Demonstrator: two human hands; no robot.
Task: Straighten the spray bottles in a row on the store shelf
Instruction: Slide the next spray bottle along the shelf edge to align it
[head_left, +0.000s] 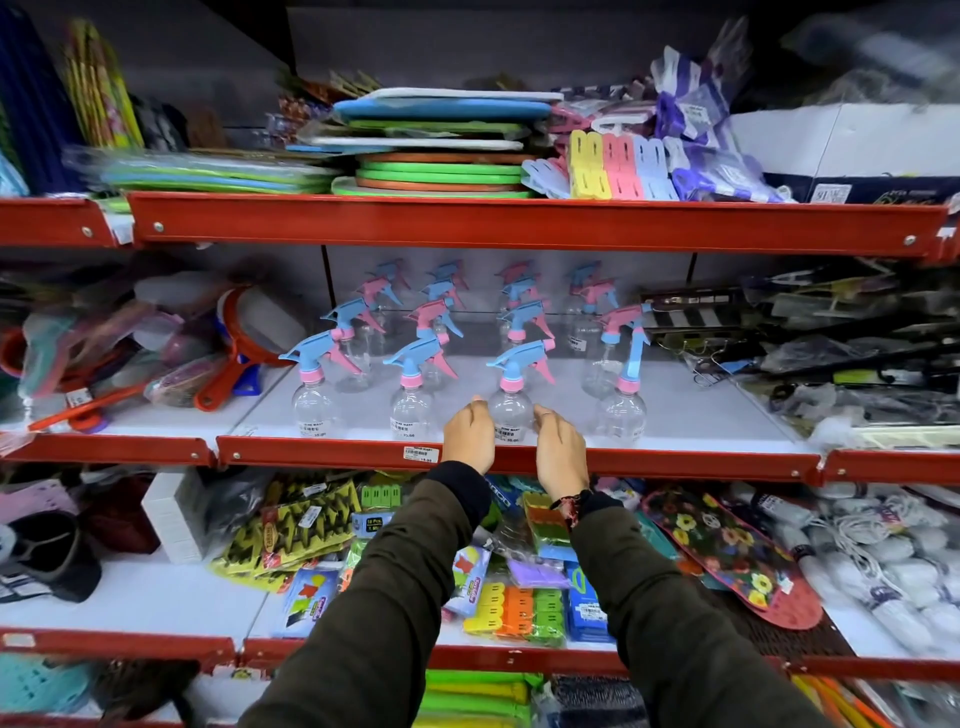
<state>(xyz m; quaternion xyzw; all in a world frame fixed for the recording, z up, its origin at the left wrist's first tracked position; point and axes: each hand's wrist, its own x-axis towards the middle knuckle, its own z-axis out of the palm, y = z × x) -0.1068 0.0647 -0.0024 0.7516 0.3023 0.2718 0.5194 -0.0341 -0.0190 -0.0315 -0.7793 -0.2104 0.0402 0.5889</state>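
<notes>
Clear spray bottles with blue and pink trigger heads stand in several columns on the white middle shelf. The third front bottle has a blue head on a pink collar, nozzle pointing left. My left hand presses on its left side and my right hand on its right side, so both hands cup it. To its left stand two front bottles, nozzles also left. The front right bottle has its head turned a different way, trigger hanging down.
Red shelf rails run along each shelf front. Strainers and brushes crowd the left of the middle shelf, packaged hardware the right. Stacked boards and clothes pegs sit above. Packets fill the shelf below.
</notes>
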